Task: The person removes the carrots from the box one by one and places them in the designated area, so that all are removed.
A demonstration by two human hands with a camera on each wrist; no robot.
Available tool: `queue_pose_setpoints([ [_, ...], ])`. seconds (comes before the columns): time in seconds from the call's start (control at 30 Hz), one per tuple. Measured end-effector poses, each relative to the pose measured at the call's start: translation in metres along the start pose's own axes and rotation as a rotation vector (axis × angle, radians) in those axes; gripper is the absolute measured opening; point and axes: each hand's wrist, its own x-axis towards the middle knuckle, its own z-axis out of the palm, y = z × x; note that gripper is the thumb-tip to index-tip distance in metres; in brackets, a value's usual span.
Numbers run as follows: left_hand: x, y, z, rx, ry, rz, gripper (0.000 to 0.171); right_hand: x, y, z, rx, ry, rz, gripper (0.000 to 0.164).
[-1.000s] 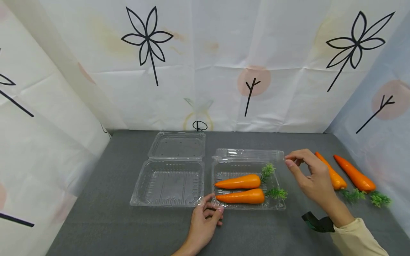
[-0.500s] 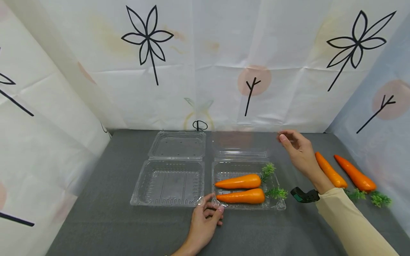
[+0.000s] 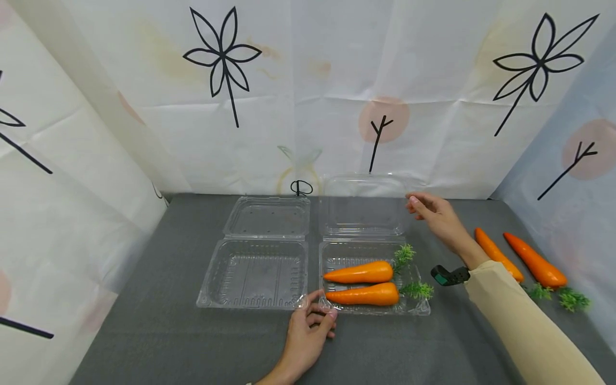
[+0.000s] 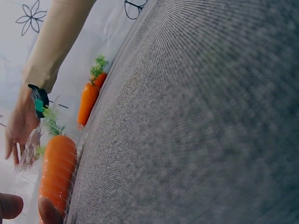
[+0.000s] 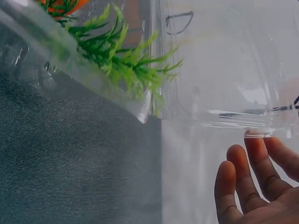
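Note:
Two orange carrots, the upper carrot (image 3: pixel 358 272) and the lower carrot (image 3: pixel 363 294), lie side by side in the base of the right clear plastic container (image 3: pixel 423 309), their green tops to the right. At this container's near left corner, my left hand (image 3: pixel 305 337) grips the rim with curled fingers. My right hand (image 3: pixel 435 214) pinches the right edge of its raised lid (image 3: pixel 363 208), which tilts back near the wall. The right wrist view shows those fingertips (image 5: pixel 254 140) at the lid's edge tab.
A second clear container (image 3: pixel 260 275) stands to the left with its lid (image 3: pixel 267 216) folded back. Two more carrots lie at the right, an inner carrot (image 3: pixel 495 254) partly behind the right sleeve and an outer carrot (image 3: pixel 534 259). A printed cloth wall (image 3: pixel 327 69) closes off the back.
My right hand has moved left and away from me, swinging the lid of the right container up and back. My left hand stays at the container's corner.

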Motion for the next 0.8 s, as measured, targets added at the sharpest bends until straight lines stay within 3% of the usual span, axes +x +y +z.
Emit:
queue_pose_setpoints([
  [0.2, 0.000, 0.001, 0.000, 0.016, -0.003, -0.005, 0.056, 0.005, 0.005, 0.001, 0.037, -0.083, 0.147, 0.056],
  [0.33, -0.001, 0.002, 0.000, 0.014, -0.004, 0.002, 0.056, 0.005, 0.008, -0.001, 0.075, -0.127, 0.142, 0.054],
  [0.8, 0.000, 0.001, 0.000, 0.017, -0.008, -0.003, 0.055, 0.003, 0.015, 0.005, 0.013, -0.205, 0.216, 0.059],
])
